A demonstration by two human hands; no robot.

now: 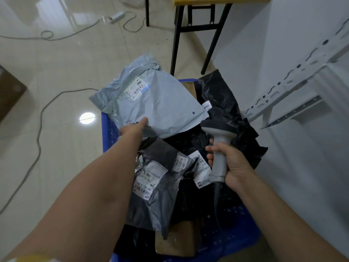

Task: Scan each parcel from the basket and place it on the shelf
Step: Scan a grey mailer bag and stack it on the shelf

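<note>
Thumb (144,121) of my left hand (132,129) pinched the near edge of the pale grey poly mailer (166,110), other fingers hidden beneath; the mailer lay tilted over the blue basket (108,133). My right hand (231,167) was curled round the handle of the grey barcode scanner (220,146). I judged the film wanted pulling taut and the scanner head swinging onto the mailer's white label (137,88), whose print was too blurred to read. A sticker (180,163) on the dark grey mailer (162,195) below read 43-5-2519
</note>
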